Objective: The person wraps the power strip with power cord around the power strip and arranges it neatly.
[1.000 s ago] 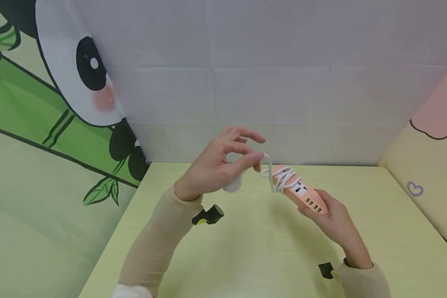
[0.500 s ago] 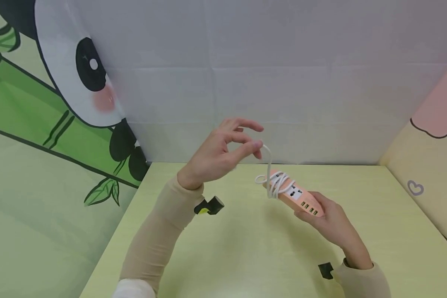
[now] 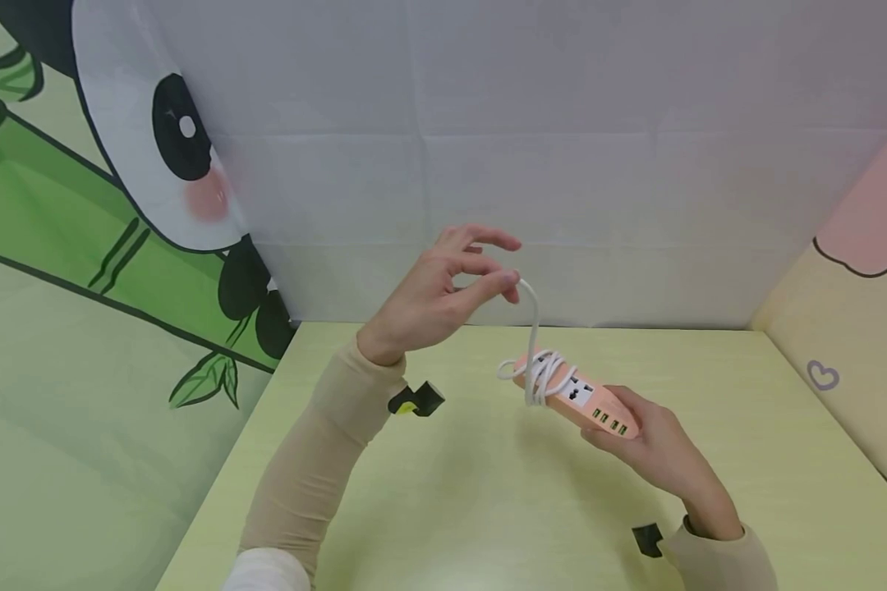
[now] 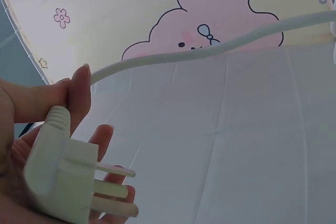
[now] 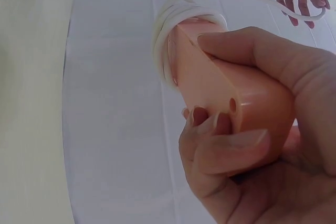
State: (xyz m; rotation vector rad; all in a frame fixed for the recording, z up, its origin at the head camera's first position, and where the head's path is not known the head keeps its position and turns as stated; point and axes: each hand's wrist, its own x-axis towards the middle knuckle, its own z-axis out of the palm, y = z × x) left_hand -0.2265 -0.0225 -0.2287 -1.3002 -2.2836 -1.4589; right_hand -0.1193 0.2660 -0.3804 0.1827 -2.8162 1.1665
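Note:
An orange power strip with white sockets and several USB ports is held above the table by my right hand, fingers and thumb wrapped round its near end. White cord is wound in several turns about the strip's far end. From these turns the free length rises to my left hand, which pinches the cord between thumb and forefinger while the other fingers spread loosely. In the left wrist view a white plug with three prongs hangs by the palm, below the pinch; the head view hides it behind the hand.
Below both hands lies a pale yellow table. A grey-white sheet stands behind it, with printed cartoon panels at the left and right. Each sleeve bears a small black device at the wrist.
The left hand has risen slightly with the cord, whose free length now looks longer. The right hand has brought the power strip a little lower and to the left.

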